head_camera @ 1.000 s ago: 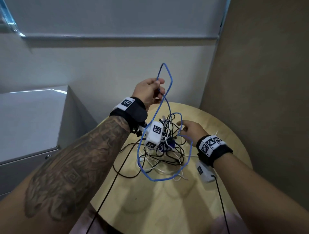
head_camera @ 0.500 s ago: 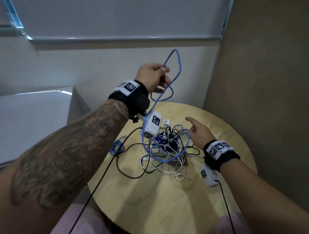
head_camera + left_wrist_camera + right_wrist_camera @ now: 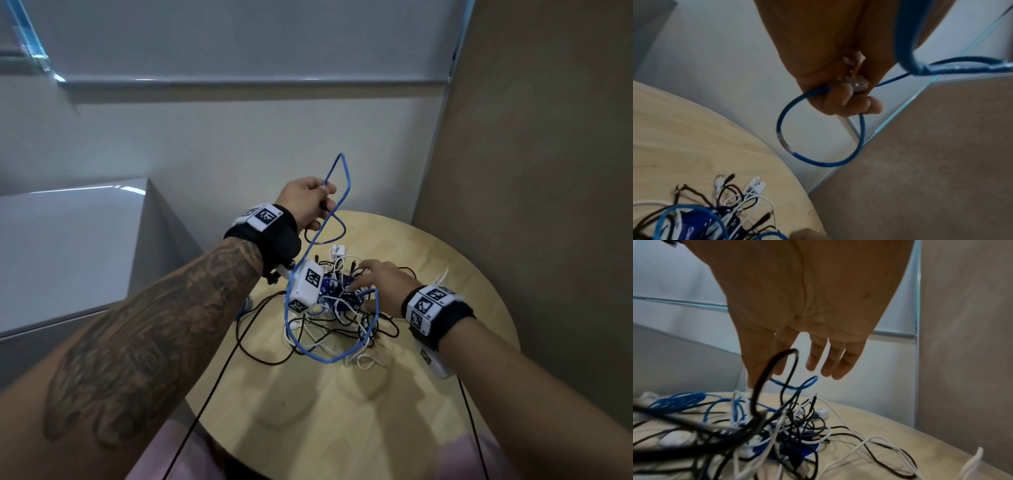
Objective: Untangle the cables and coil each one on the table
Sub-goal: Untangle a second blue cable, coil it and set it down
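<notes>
My left hand (image 3: pixel 306 202) is raised over the far side of the round wooden table (image 3: pixel 308 421) and grips a blue cable (image 3: pixel 342 171) near its clear plug (image 3: pixel 852 83). From the fist (image 3: pixel 838 100) the cable arches up, makes a small loop (image 3: pixel 818 160), then hangs in a big loop (image 3: pixel 329 359) down to the tangle. The tangle (image 3: pixel 342 310) of black, white and blue cables lies mid-table. My right hand (image 3: pixel 378 286) reaches into it with fingers (image 3: pixel 836 363) straight and spread, holding nothing. A black cable loop (image 3: pixel 777 358) stands in front of them.
A white adapter block (image 3: pixel 337 250) sits behind the tangle. A coiled blue cable (image 3: pixel 678 400) lies at the table's left edge. A grey cabinet (image 3: pixel 68 240) stands left of the table and a brown wall (image 3: pixel 531 205) runs close on the right.
My left hand has come down a little with the blue cable, so its big loop hangs lower. My right hand has dropped from above the table onto the tangle.
</notes>
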The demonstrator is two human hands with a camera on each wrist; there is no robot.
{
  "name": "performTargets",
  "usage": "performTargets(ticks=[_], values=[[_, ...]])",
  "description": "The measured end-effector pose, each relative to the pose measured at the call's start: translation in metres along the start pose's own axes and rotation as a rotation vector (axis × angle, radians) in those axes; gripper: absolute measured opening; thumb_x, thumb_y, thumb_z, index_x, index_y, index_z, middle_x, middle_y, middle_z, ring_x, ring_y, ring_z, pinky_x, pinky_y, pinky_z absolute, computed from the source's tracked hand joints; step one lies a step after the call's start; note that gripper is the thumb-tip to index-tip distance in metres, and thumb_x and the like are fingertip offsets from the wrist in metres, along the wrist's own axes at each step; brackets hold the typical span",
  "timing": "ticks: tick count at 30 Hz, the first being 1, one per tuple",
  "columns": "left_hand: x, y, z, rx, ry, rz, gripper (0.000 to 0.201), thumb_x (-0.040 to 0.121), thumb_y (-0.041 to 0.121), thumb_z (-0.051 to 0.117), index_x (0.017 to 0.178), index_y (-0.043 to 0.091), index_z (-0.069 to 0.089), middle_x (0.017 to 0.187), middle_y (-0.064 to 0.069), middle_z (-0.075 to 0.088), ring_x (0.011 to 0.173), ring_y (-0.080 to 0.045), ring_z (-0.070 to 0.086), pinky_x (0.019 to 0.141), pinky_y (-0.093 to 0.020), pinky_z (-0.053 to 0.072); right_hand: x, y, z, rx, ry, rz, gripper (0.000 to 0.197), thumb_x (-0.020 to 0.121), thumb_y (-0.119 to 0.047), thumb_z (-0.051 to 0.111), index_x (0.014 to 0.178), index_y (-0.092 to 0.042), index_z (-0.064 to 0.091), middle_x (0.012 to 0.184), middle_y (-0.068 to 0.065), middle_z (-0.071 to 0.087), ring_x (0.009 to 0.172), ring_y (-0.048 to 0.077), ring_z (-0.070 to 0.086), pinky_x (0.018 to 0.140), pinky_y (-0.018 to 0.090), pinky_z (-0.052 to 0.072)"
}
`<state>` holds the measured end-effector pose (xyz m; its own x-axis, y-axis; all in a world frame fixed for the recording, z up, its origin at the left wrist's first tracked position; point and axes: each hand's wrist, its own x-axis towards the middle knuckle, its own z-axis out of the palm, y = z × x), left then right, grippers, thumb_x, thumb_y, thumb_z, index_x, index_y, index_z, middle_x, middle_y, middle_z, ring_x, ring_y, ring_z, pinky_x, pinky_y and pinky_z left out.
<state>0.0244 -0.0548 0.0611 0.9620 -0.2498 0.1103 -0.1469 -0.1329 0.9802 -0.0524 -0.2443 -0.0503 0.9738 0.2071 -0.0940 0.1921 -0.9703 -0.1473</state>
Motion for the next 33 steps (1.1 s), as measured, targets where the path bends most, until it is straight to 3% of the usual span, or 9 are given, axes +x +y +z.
performTargets(ticks=[2, 11, 14, 16, 17, 19, 23, 28, 33], values=[[0.001, -0.002, 0.0, -0.014, 0.011, -0.018, 0.022, 0.101, 0.013, 0.041, 0.093, 0.014, 0.062, 0.067, -0.004, 0.061, 0.049, -0.014, 0.051, 0.042, -0.022, 0.037, -0.001, -0.001, 0.003, 0.033, 0.014, -0.038, 0.021, 0.091, -0.031, 0.072, 0.111, -0.037, 0.076, 0.15, -0.002, 0.045, 0.133, 0.029, 0.043, 0.102, 0.04, 0.045], [-0.002, -0.025, 0.009, 0.368, -0.128, 0.022, 0.017, 0.089, 0.021, 0.068, 0.103, 0.015, 0.063, 0.061, -0.001, 0.062, 0.045, -0.009, 0.053, 0.048, -0.02, 0.038, 0.007, -0.01, -0.066, 0.726, 0.647, 0.002, 0.019, 0.097, -0.02, 0.065, 0.087, -0.008, 0.075, 0.071, 0.002, 0.065, 0.071, 0.015, 0.058, 0.072, 0.034, 0.048], [-0.005, -0.032, 0.02, 0.425, -0.274, 0.027, 0.039, 0.083, 0.025, 0.076, 0.118, 0.022, 0.057, 0.073, -0.004, 0.066, 0.054, -0.013, 0.058, 0.056, -0.023, 0.045, 0.007, -0.033, -0.097, 0.82, 0.732, -0.128, 0.02, 0.097, -0.016, 0.064, 0.079, -0.009, 0.071, 0.064, 0.001, 0.059, 0.062, 0.008, 0.053, 0.065, 0.028, 0.044], [-0.009, -0.037, 0.03, 0.377, -0.261, 0.068, 0.021, 0.088, 0.028, 0.071, 0.106, 0.022, 0.062, 0.065, 0.001, 0.065, 0.051, -0.011, 0.055, 0.052, -0.022, 0.041, 0.006, -0.045, -0.111, 0.907, 0.776, -0.214, 0.02, 0.096, -0.017, 0.064, 0.083, -0.005, 0.072, 0.066, 0.003, 0.062, 0.063, 0.01, 0.058, 0.067, 0.033, 0.051], [-0.012, -0.036, 0.033, 0.307, -0.23, 0.094, 0.007, 0.093, 0.026, 0.065, 0.093, 0.019, 0.064, 0.053, 0.005, 0.061, 0.044, -0.008, 0.05, 0.047, -0.021, 0.038, 0.006, -0.05, -0.116, 0.938, 0.787, -0.246, 0.019, 0.096, -0.017, 0.064, 0.087, -0.003, 0.072, 0.068, 0.004, 0.063, 0.065, 0.012, 0.059, 0.069, 0.035, 0.052], [-0.01, -0.033, 0.034, 0.162, -0.142, 0.058, 0.025, 0.1, 0.02, 0.051, 0.077, 0.016, 0.058, 0.041, 0.008, 0.051, 0.034, -0.004, 0.041, 0.04, -0.019, 0.031, 0.005, -0.057, -0.118, 0.991, 0.805, -0.272, 0.008, 0.096, -0.013, 0.065, 0.099, -0.007, 0.069, 0.074, 0.004, 0.061, 0.065, 0.008, 0.058, 0.066, 0.028, 0.052], [-0.001, -0.013, 0.019, -0.168, -0.124, -0.071, 0.032, 0.104, 0.029, 0.036, 0.075, 0.019, 0.048, 0.043, 0.008, 0.035, 0.036, -0.007, 0.024, 0.043, -0.016, 0.015, 0.014, -0.046, -0.08, 0.859, 0.734, 0.017, 0.047, 0.09, -0.036, 0.073, 0.13, -0.021, 0.053, 0.085, -0.006, 0.053, 0.069, 0.005, 0.051, 0.07, 0.023, 0.045], [-0.004, 0.013, 0.002, -0.26, -0.197, -0.061, 0.034, 0.104, 0.034, 0.036, 0.075, 0.019, 0.046, 0.045, 0.006, 0.028, 0.047, -0.012, 0.016, 0.047, -0.025, 0.01, 0.022, -0.044, -0.046, 1.203, 0.359, 0.048, 0.046, 0.097, -0.06, 0.052, 0.104, -0.017, 0.07, 0.066, -0.005, 0.048, 0.056, 0.012, 0.042, 0.056, 0.025, 0.036], [-0.003, 0.016, -0.008, -0.173, -0.069, 0.032, 0.026, 0.099, 0.032, 0.05, 0.079, 0.016, 0.056, 0.045, 0.007, 0.031, 0.043, -0.011, 0.022, 0.045, -0.021, 0.015, 0.024, -0.033, -0.06, 0.976, 0.539, 0.061, 0.043, 0.096, -0.06, 0.055, 0.081, -0.022, 0.067, 0.062, -0.009, 0.052, 0.057, 0.011, 0.047, 0.064, 0.031, 0.041]])
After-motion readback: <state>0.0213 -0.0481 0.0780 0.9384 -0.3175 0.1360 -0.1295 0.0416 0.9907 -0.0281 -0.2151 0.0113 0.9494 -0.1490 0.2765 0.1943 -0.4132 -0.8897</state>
